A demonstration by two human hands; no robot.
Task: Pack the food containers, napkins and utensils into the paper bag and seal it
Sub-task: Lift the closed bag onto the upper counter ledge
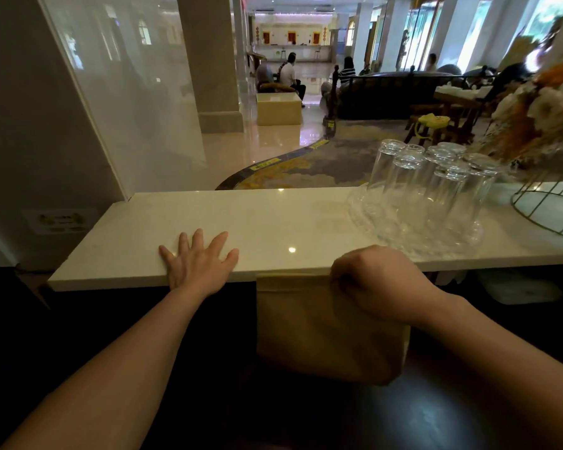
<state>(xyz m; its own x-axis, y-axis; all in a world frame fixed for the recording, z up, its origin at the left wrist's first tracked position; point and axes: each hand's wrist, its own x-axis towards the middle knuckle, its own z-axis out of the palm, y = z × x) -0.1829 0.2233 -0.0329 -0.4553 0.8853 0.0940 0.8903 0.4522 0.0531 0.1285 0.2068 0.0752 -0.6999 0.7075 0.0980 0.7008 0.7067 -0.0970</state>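
Observation:
A brown paper bag (319,329) stands upright on the dark lower counter, just below the front edge of a white marble ledge (273,219). Its top is folded over. My right hand (377,280) is closed around the bag's folded top at its right corner. My left hand (199,258) lies flat on the ledge with fingers spread, holding nothing. No food containers, napkins or utensils show outside the bag.
On the right of the ledge, a glass tray (416,235) carries several upturned drinking glasses (433,186). A wire basket with dried flowers (546,209) stands at the far right. A glass partition (127,102) rises at the left. Beyond is a lobby with seated people.

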